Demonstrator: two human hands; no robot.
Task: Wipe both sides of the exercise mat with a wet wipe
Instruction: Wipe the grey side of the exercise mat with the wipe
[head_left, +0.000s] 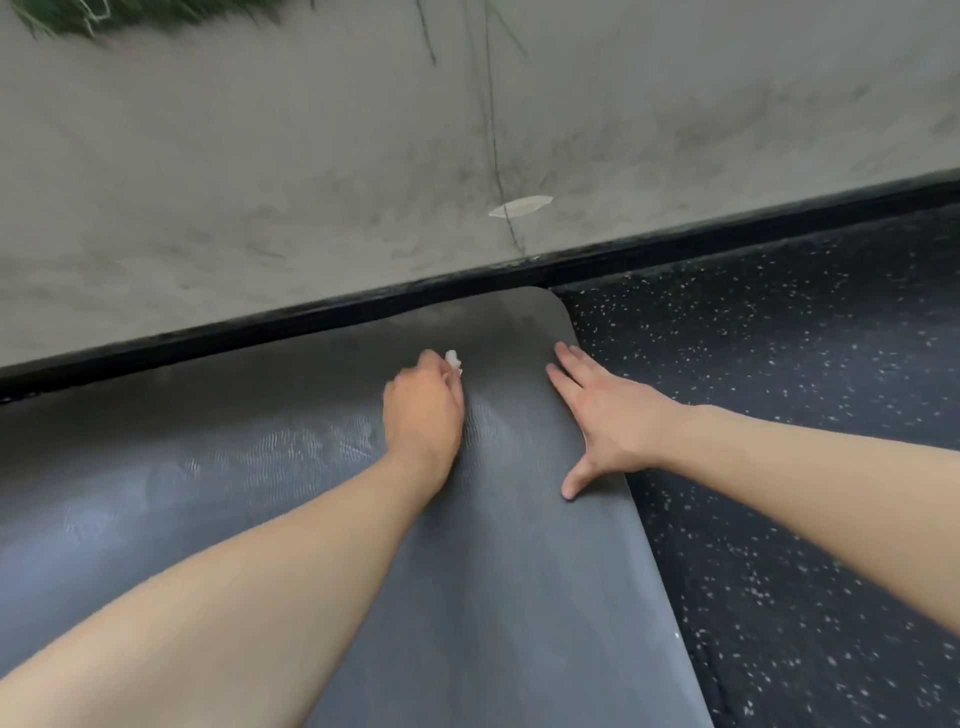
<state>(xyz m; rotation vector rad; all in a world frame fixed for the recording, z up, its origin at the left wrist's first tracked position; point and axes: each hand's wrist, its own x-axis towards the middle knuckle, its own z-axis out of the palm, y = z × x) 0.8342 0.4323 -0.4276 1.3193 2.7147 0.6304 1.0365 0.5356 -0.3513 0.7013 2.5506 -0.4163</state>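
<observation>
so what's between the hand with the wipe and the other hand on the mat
Only bare mat. In the head view, a damp-looking grey strip separates the left hand, holding the wet wipe, from the right hand lying flat.

The exercise mat (498, 571) is dark grey with a fine rippled texture, showing lighter, sheeny patches across its left half. The wet wipe (453, 359) is white, just a small bit showing. The floor (779, 389) is black rubber speckled with little white flecks. The wall (260, 182) is dull beige-grey and smudgy, with a black baseboard (727, 234) and one pale oval mark (521, 206).
</observation>
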